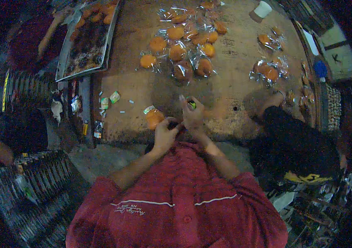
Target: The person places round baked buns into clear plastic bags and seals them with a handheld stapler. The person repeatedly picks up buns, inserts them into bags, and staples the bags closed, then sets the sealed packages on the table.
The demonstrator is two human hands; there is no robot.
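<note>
My left hand (165, 133) is near the front edge of the wooden table (126, 83), its fingers bent close to my right hand. Touching or just beyond its fingers lies a round orange-brown baked bun (154, 118) with a small green-and-white label (148, 109) at its top edge. My right hand (193, 116) is just to the right, with a small green item (191, 104) at its fingers. What lies between the two hands is blurred and hidden. Farther up the table, several buns (177, 51) sit in clear plastic wrappers.
A metal baking tray (109, 43) with buns stands at the upper left, beside a person in dark red (30, 40). More wrapped buns (268, 72) and a white cup (262, 10) are on the right. A person in black (290, 139) leans in at right. Small labels (105, 103) lie left.
</note>
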